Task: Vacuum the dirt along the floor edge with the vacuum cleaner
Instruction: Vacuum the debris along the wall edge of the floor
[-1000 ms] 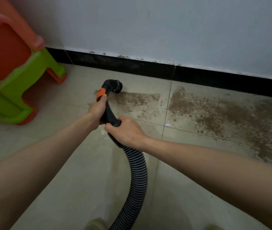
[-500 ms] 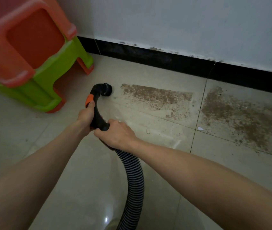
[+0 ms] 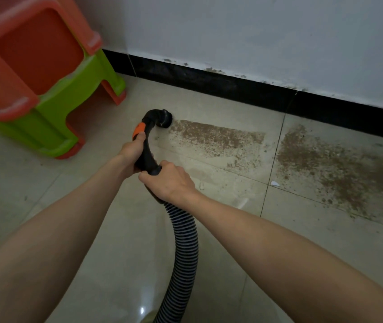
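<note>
Two bare hands steer a black vacuum handle (image 3: 147, 150) toward brown dirt (image 3: 216, 136) spread over pale floor tiles (image 3: 92, 229) near a wall. The left hand (image 3: 131, 153) wraps the handle on its far part, thumb lying just below an orange switch (image 3: 138, 131). The right hand (image 3: 170, 180) clenches round the near end of the handle, where the ribbed hose (image 3: 184, 248) joins it; the hose curves down toward the near edge of the view.

The round nozzle (image 3: 166, 120) sits at the left end of a rectangular strip of dirt, apparently touching the floor, though the dim light leaves the contact unclear. A second, wider patch (image 3: 339, 169) lies to the right, across a tile joint, thinning toward the near side. A small white scrap (image 3: 275, 183) rests at the near left corner of that patch.

A black skirting (image 3: 232, 86) runs along the foot of a white wall (image 3: 255, 31), flecked with marks where the two meet. At far left stand stacked plastic stools (image 3: 39, 89), orange over green, well apart from the nozzle.
</note>
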